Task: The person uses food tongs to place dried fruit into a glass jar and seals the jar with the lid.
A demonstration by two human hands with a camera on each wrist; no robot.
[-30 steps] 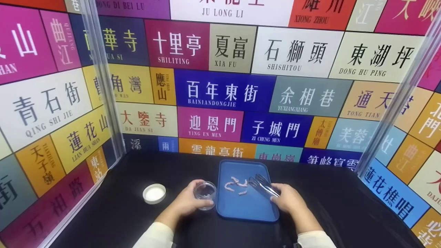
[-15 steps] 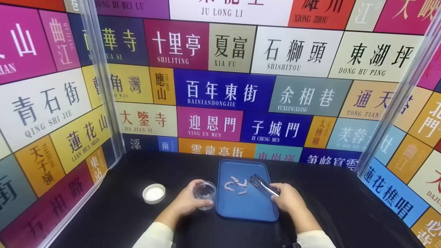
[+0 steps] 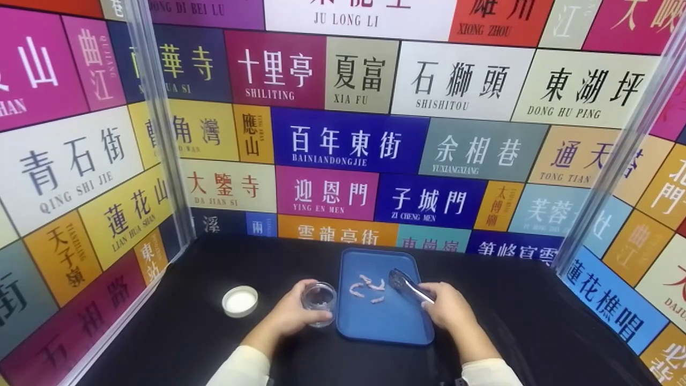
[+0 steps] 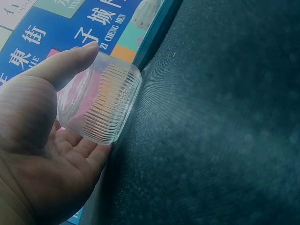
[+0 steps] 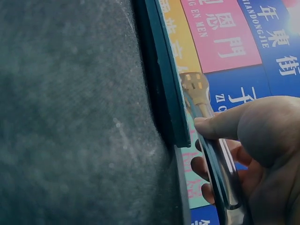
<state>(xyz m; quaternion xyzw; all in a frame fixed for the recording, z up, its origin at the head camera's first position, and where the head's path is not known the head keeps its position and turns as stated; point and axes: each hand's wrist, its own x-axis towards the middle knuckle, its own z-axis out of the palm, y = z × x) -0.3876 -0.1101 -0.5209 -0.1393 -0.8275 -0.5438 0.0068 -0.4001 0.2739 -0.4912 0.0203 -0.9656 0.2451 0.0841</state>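
Observation:
My left hand (image 3: 286, 315) grips a small clear jar (image 3: 319, 304) beside the left edge of a blue tray (image 3: 386, 328). In the left wrist view, the jar (image 4: 110, 103) shows ribbed sides, with the thumb above and the fingers beneath. My right hand (image 3: 451, 310) holds metal tongs (image 3: 412, 287) between thumb and fingers, their heads over the right part of the tray. The right wrist view shows the slotted head and long handle of the tongs (image 5: 220, 164). Several pale pinkish curved pieces (image 3: 356, 292) lie on the tray, left of the tongs' heads.
A round white lid (image 3: 240, 301) lies on the black-covered table (image 3: 177, 332), left of the left hand. Behind the table stands a wall of coloured panels with printed characters (image 3: 351, 140). Clear upright strips (image 3: 161, 118) mark the corners on both sides.
The two arms of the tongs have come closer together as my right hand squeezes them. My left hand, the jar, the pieces and the lid have stayed in place.

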